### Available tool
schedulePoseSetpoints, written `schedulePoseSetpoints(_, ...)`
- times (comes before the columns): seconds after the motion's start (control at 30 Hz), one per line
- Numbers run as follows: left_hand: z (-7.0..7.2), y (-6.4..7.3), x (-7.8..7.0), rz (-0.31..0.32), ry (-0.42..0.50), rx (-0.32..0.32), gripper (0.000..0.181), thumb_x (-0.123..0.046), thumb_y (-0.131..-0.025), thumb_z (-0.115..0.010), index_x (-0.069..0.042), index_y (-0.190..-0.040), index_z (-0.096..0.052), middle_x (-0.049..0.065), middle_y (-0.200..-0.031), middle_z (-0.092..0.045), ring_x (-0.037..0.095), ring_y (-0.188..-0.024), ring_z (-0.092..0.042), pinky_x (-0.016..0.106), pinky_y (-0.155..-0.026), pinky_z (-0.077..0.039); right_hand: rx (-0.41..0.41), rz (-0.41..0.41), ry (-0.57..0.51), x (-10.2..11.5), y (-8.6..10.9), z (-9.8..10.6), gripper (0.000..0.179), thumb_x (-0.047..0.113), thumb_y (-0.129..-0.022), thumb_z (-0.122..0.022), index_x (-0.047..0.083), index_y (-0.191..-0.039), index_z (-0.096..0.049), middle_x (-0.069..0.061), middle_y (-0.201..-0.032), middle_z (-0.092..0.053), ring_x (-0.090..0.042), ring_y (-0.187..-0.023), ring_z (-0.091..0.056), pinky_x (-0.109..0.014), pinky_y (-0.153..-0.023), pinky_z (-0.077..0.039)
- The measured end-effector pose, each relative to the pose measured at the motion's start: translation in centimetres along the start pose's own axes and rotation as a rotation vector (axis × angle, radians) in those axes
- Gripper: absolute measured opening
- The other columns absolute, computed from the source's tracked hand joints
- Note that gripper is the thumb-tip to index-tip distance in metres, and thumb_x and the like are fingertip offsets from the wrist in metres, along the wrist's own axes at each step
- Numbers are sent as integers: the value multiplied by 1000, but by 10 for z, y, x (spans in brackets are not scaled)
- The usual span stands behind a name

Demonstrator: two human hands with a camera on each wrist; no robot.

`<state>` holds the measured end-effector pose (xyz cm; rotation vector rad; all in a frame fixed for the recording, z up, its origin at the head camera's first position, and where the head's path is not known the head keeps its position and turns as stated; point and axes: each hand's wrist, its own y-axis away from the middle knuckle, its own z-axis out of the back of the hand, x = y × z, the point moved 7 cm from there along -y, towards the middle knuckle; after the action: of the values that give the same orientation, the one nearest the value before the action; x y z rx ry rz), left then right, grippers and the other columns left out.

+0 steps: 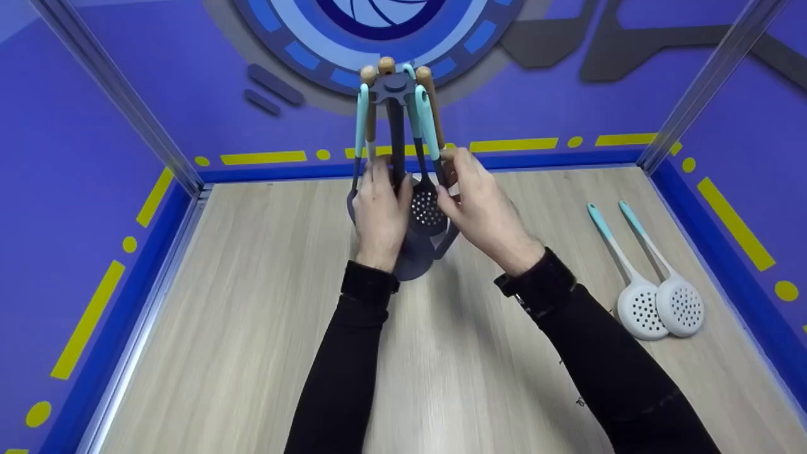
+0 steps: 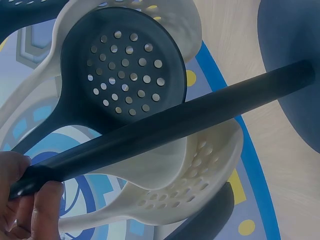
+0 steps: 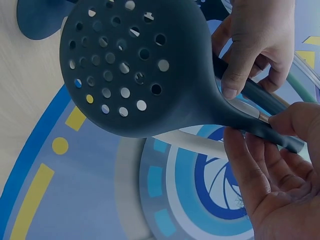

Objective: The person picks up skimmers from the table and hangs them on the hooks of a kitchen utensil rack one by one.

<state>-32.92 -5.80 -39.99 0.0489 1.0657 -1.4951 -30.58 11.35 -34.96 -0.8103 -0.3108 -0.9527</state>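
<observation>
A dark utensil stand (image 1: 413, 261) stands upright with several ladles and skimmers hanging from its top. My left hand (image 1: 381, 208) grips the stand's dark pole (image 2: 165, 135), fingers curled round it. Beside it, my right hand (image 1: 482, 205) pinches the shaft of a dark skimmer (image 3: 135, 65) with a mint handle (image 1: 427, 120). That skimmer hangs on the right side of the stand, its handle top at the rack (image 1: 394, 87). Another dark skimmer (image 1: 427, 207) hangs between my hands. White perforated skimmers (image 2: 175, 195) hang behind the pole in the left wrist view.
Two white skimmers (image 1: 643, 309) with mint handles lie overlapping on the wooden table (image 1: 265, 328) at the right. Wooden handles (image 1: 424, 79) rise at the top of the stand. Printed blue panels (image 1: 113, 189) enclose the table at the back and sides.
</observation>
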Motion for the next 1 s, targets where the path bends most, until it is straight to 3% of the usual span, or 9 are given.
schedulePoseSetpoints(0.4,-1,1,2,-2,9,14,41,-25,-117,-76,1,-147,-66,23,-133,-78,44,-118,-83,61,-100,-70,30,-9,25,-2,2,3,50,7,-116,-68,0,-163,-54,-19,-129,-71,-32,-116,-77,-46,-90,-73)
schedulePoseSetpoints(1.0,-1,1,1,-4,12,0,40,-23,-116,-78,1,-146,-67,24,-133,-78,45,-120,-82,62,-100,-71,25,-35,46,-10,6,19,47,16,-117,-66,1,-161,-58,-18,-132,-70,-31,-117,-77,-46,-93,-73)
